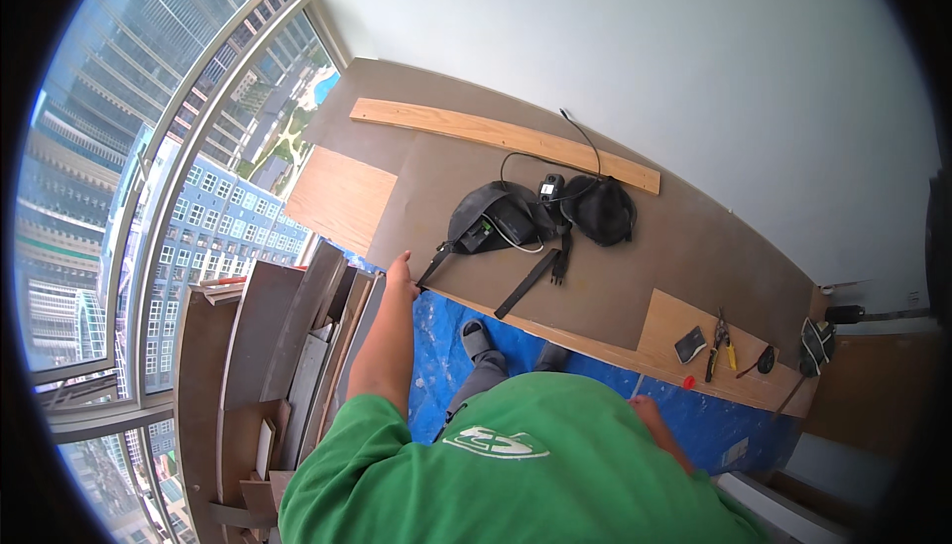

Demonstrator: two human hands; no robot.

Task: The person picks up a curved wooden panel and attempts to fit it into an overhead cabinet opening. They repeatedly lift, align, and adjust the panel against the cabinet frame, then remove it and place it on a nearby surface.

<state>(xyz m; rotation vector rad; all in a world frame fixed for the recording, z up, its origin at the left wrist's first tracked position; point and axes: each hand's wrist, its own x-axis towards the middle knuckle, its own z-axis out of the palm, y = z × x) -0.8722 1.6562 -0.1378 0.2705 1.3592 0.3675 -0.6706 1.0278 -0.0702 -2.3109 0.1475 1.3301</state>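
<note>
My left hand (400, 276) is at the near left corner of the brown-covered table (595, 266). Its fingers look curled in at the edge, beside the loose end of a black strap (432, 264); what they grip, if anything, is hidden. That strap belongs to a black waist bag (491, 217) lying on the table, with a dark device and a pale cable in its opening. Next to it are a small black device (550, 188) with a cable and a round black pouch (601, 212). My right hand (645, 408) hangs low by my side, mostly behind my green shirt, its fingers unclear.
A long wooden strip (496, 139) lies along the wall side. Pliers (718, 346), a dark square pad (689, 345) and a tape-like black item (765, 359) sit at the right. Stacked boards (263, 346) lean by the window. Blue sheeting (431, 346) covers the floor.
</note>
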